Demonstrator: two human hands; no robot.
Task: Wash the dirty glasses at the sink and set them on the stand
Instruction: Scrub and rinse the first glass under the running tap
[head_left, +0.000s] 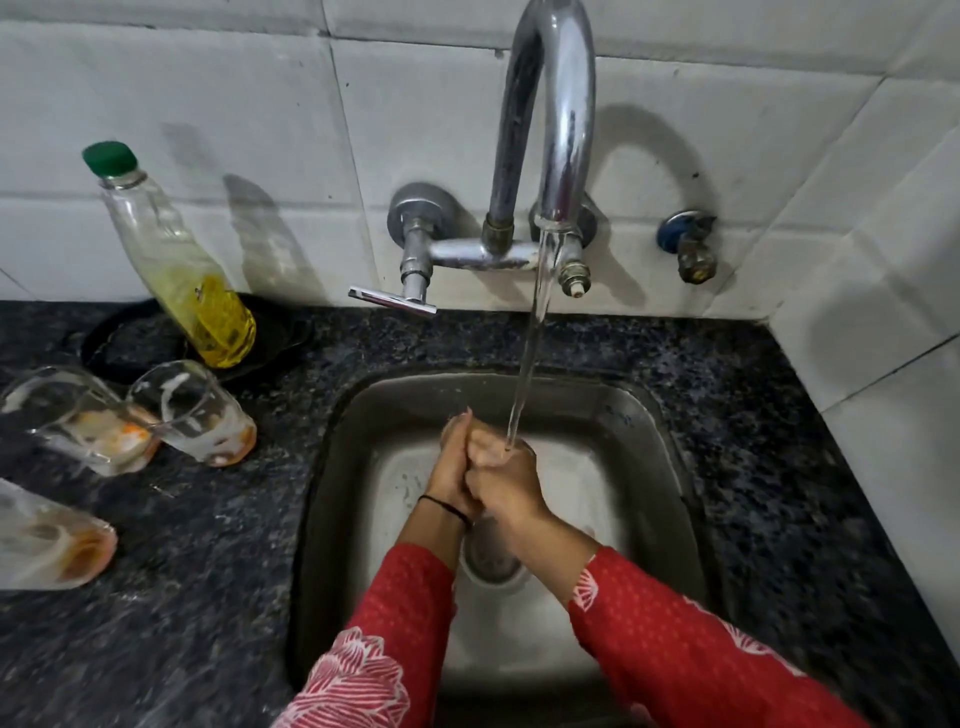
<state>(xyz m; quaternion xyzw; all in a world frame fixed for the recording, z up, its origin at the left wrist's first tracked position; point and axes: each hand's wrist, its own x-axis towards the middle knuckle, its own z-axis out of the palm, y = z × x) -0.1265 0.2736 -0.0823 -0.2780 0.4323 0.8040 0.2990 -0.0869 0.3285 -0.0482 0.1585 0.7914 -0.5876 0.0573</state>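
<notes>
We look down on a dark speckled counter (208, 571) with a steel sink (332, 493) let into it. Above the sink a curved tap (550, 104) comes off the tiled wall, its stream (527, 374) falling into the basin. Over the middle of the sink our left hand (449, 467) and right hand (506, 480) are clenched against each other under that stream, fingers curled in, the water landing on the right one. We see no glass, cloth or sponge in either. A green-capped bottle (176, 260) stands at the back of the counter on our left, and in front of it are the dirty glasses, all out on the counter and none in the sink. The nearest glass (192, 410) stands near the sink's left rim, the second glass (78, 421) meets or overlaps it further left, and the third glass (52, 540) sits closer to us at the picture's edge, partly cut off. All three show orange dregs at the bottom and milky streaks up the walls. We judge them upright, mouths up, their outward lean being the lens's doing. So the coming move turns on a reach leftward across the rim, our left hand is the nearer one for it, and the nearest glass looks the easy first pick. We cannot see the stand anywhere
</notes>
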